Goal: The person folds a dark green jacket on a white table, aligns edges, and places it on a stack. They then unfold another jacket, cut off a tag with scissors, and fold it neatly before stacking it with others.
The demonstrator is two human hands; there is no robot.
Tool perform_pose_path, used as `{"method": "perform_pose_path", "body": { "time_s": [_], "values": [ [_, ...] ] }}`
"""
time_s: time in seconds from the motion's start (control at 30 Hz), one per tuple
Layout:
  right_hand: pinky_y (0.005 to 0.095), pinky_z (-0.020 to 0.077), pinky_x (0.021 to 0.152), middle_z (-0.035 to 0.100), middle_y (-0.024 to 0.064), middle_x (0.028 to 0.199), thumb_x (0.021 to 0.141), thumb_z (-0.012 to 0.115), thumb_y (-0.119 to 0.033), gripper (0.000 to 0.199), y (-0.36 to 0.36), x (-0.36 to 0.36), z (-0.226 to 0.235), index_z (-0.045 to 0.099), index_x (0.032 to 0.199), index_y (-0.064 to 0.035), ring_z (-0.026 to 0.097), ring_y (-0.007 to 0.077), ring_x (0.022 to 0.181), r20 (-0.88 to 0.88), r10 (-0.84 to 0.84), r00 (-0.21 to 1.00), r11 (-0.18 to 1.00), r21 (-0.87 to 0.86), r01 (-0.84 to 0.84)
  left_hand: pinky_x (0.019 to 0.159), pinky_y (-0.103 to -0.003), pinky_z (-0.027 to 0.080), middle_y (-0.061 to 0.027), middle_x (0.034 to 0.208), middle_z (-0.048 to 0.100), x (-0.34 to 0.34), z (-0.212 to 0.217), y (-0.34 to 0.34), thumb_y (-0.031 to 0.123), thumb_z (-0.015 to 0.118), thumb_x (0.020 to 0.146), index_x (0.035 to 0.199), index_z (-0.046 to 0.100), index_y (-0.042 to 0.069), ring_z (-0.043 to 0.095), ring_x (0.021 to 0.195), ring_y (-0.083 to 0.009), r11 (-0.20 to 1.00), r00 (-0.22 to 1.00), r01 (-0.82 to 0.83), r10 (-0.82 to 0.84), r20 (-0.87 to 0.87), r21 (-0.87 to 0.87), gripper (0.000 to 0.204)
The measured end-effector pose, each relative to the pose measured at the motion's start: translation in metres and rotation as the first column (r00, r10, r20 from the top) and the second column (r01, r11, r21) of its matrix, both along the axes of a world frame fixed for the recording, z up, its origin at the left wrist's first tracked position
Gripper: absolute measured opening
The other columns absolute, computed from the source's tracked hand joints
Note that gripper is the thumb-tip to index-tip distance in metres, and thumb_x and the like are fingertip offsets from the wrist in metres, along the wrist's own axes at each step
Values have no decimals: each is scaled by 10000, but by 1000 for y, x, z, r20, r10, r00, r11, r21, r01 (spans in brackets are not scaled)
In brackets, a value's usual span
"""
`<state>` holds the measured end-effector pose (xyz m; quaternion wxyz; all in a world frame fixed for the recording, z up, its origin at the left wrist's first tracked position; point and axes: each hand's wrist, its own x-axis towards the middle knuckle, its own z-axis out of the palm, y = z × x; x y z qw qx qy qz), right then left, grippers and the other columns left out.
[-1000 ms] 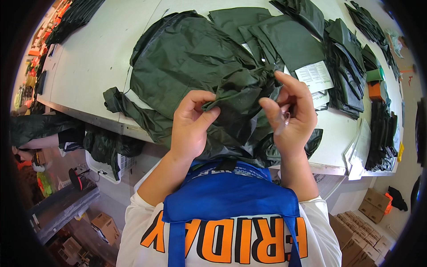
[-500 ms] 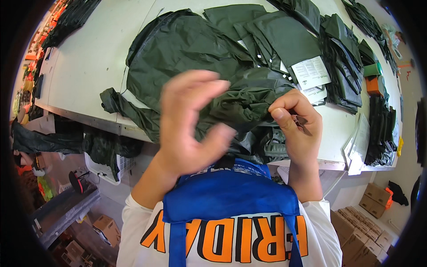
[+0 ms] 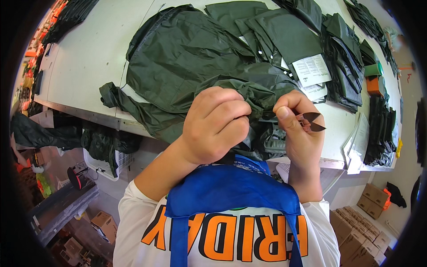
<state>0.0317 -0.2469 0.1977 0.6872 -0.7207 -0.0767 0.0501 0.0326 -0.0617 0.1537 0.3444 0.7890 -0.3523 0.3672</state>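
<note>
A dark green garment point(image 3: 191, 58) of thin, shiny fabric lies spread and crumpled on the table in front of me. My left hand point(image 3: 217, 124) is closed at the garment's near edge, its fingers curled into the bunched fabric. Thumb and forefinger of my right hand point(image 3: 303, 133) pinch together at the right end of the same bunch. Tucked in that right hand is a pair of thread snips point(image 3: 314, 124), whose brownish blades stick out to the right. What lies between the left fingertips is hidden by the hand.
Folded dark green garments point(image 3: 284, 38) with white printed sheets point(image 3: 311, 71) lie beyond my right hand. Darker bundles point(image 3: 342, 58) are stacked farther right, near an orange box point(image 3: 374, 86). Below the table's left edge is a white plastic basket point(image 3: 106, 164) with dark fabric over it.
My left hand, raised with fingers apart before, has come down to the right and closed on the fabric. The snips in my right hand have turned, showing more blade.
</note>
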Motion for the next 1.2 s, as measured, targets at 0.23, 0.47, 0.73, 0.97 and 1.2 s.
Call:
{"method": "perform_pose_path", "body": {
  "time_s": [0.23,0.47,0.73,0.97,1.2],
  "values": [
    [190,322,647,496,-7,876,892,637,-207,260,-13,7,-2,573,1030,2,411,53,740,-59,102,993,989,113,-95,703,-399,541,-122,890,640,-2,-3,1,-34,695,613,771,550,16,633,856,-306,999,998,42,-41,48,-9,219],
    [232,458,723,602,51,847,766,747,-129,250,-41,3,23,654,953,10,571,116,788,26,130,991,939,-325,-115,723,-376,539,-69,854,615,-4,-3,0,32,649,631,681,514,73,631,835,-267,999,995,17,-14,94,-34,150],
    [247,519,646,628,105,827,702,748,9,215,-36,6,36,660,895,46,632,159,736,46,224,973,851,-496,-173,728,-382,546,-61,859,592,-5,-3,-4,31,655,635,683,516,83,624,845,-262,998,995,52,-48,93,-35,155],
    [246,514,627,620,104,802,704,757,-8,202,-37,9,40,663,875,45,642,167,705,60,258,964,826,-531,-188,711,-421,553,-95,882,601,-9,0,-4,10,677,665,778,551,43,628,851,-295,994,991,113,-113,64,4,173],
    [249,519,625,616,105,797,705,756,-9,200,-39,10,45,666,876,43,650,173,702,40,278,960,813,-542,-213,727,-381,545,-61,868,547,-9,-5,-9,-20,655,572,671,537,95,618,848,-269,991,992,99,-91,87,-88,192]
  ]
}}
